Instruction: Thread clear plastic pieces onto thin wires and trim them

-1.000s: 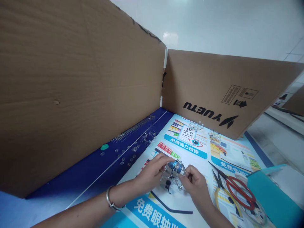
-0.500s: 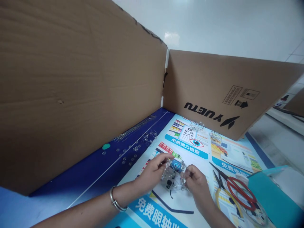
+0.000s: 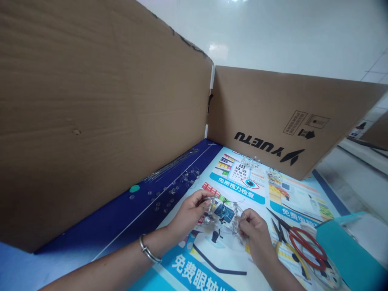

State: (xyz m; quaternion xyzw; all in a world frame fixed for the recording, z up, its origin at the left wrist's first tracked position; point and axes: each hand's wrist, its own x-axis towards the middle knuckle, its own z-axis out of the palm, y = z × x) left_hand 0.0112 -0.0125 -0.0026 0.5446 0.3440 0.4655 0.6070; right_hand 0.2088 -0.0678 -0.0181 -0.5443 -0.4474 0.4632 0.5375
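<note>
Between my two hands is a piece of clear beads strung on thin wire [image 3: 235, 220], held just above the printed sheet. My left hand [image 3: 194, 208], with a silver bangle on its wrist, pinches the piece's left side. On the right side, my right hand [image 3: 253, 228] grips it between thumb and fingers. Loose wire ends stick out near the top of both sides. A small dark part [image 3: 223, 210] shows in the middle; whether it belongs to the piece or the print, I cannot tell.
Loose clear beads [image 3: 157, 204], a green dot [image 3: 134, 188] and a bundle of wires [image 3: 172, 163] lie on the dark blue strip. Red-handled scissors [image 3: 307, 246], yellow-handled pliers [image 3: 283, 238] and a teal clipboard [image 3: 348, 250] are at right. Cardboard walls [image 3: 260, 109] stand behind and left.
The beaded piece has turned in my hands, and its wire ends now stand out more. My left hand has shifted slightly up, and my right hand slightly right.
</note>
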